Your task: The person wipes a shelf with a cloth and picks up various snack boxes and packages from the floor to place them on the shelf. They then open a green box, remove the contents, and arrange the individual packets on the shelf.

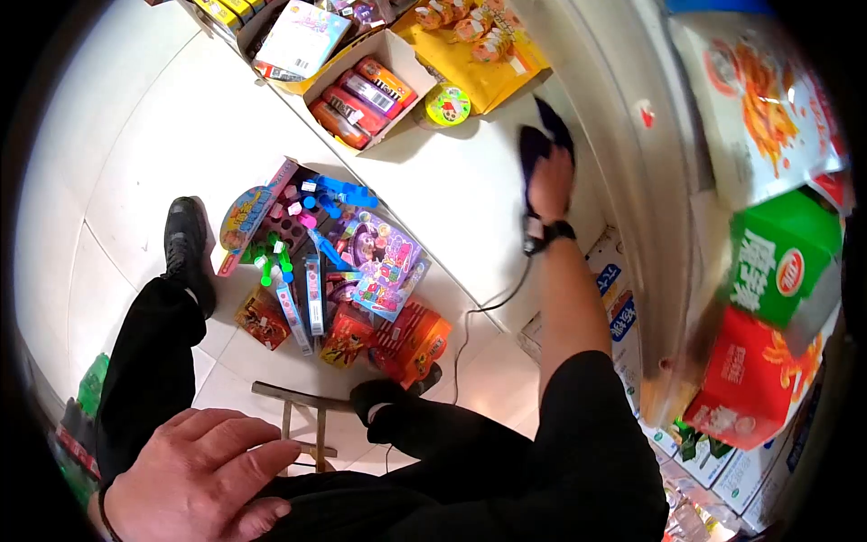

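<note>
My right hand [551, 187] presses a dark cloth [535, 144] against the white shelf surface [461, 199], close to the curved side of the shelving. A black band with a small device sits on that wrist, and a cable runs down from it. Low on the left, my left hand [199, 479] hangs over my leg with nothing in it, its fingers loosely stretched. Nearest to the cloth on the shelf are a round tub with a green lid [448, 106] and a yellow snack bag [483, 54].
A carton of M&M's tubes [361, 101] stands at the shelf's back. On the tiled floor lie a display box of colourful toys [262, 217], a purple pack [384, 271] and red-orange packs [415, 339]. A wooden stool [302, 396] is between my legs. Snack bags [781, 262] line the right.
</note>
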The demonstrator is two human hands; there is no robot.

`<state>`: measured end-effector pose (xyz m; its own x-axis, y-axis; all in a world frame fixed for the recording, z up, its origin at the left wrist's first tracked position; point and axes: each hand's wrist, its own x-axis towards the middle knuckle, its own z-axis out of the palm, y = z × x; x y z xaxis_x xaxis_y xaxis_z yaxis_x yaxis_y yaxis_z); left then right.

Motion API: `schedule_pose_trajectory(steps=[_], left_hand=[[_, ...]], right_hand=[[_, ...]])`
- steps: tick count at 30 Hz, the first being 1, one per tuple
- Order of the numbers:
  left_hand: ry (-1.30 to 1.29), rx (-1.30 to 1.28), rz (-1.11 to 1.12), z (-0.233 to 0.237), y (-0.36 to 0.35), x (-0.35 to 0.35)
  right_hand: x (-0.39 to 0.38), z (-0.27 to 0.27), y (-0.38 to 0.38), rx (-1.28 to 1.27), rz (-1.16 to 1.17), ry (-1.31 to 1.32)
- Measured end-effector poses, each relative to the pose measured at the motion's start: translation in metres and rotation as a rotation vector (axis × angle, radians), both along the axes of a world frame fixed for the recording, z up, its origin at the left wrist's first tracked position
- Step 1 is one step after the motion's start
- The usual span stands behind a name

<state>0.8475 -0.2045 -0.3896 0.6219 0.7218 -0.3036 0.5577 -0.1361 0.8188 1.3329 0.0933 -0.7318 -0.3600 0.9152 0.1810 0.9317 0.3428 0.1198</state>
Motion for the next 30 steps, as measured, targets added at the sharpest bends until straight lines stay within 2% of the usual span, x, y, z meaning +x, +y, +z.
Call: schedule_pose_trajectory(steps=[1, 2, 3, 4, 5, 7, 10, 13, 16, 19, 20, 22, 23, 24, 26, 30], left_hand=[[0.003, -0.013, 0.019, -0.002, 0.001, 0.000], [0.010, -0.026, 0.043, -0.004, 0.001, 0.001], [0.012, -0.042, 0.056, -0.008, 0.000, 0.003], [0.024, -0.045, 0.069, -0.009, 0.001, 0.004], [0.034, -0.049, 0.036, -0.010, 0.002, 0.006], [0.044, -0.053, 0.006, -0.013, 0.003, 0.010], [0.050, -0.064, 0.021, -0.013, 0.002, 0.010], [0.058, -0.084, 0.004, -0.013, -0.002, 0.011], [0.041, -0.074, 0.017, -0.012, -0.003, 0.010], [0.041, -0.047, -0.004, -0.010, 0.000, 0.010], [0.032, -0.046, -0.012, -0.010, 0.003, 0.011], [-0.021, -0.049, -0.038, -0.008, 0.010, 0.012], [-0.043, -0.047, -0.052, -0.009, 0.013, 0.013], [-0.049, -0.056, -0.074, -0.007, 0.016, 0.014], [-0.074, -0.046, -0.092, -0.007, 0.022, 0.019], [-0.119, -0.047, -0.137, -0.007, 0.023, 0.024]], right_hand=[[0.044, -0.014, 0.003, 0.027, -0.010, -0.017], [0.074, -0.008, 0.003, -0.027, -0.070, 0.093], [0.102, -0.001, 0.001, -0.120, -0.261, 0.090], [0.189, -0.031, 0.004, 0.013, 0.057, -0.431], [0.174, -0.013, -0.014, -0.074, -0.210, 0.021], [0.223, -0.023, -0.022, -0.120, -0.341, -0.027], [0.351, -0.068, -0.024, -0.251, -0.625, -0.066], [0.309, -0.020, -0.029, -0.418, -0.665, -0.073], [0.275, -0.011, -0.051, -0.488, -0.635, -0.167], [0.247, -0.021, -0.095, -0.540, -0.451, -0.549], [0.220, -0.007, -0.114, -0.638, -0.493, -0.571], [0.108, 0.052, -0.176, -0.333, -0.660, 0.230], [0.089, 0.058, -0.190, -0.365, -0.712, 0.253], [0.106, 0.026, -0.212, -0.242, -0.662, 0.160], [0.090, 0.011, -0.252, -0.078, -0.633, 0.136], [0.048, 0.015, -0.306, -0.097, -0.748, 0.249]])
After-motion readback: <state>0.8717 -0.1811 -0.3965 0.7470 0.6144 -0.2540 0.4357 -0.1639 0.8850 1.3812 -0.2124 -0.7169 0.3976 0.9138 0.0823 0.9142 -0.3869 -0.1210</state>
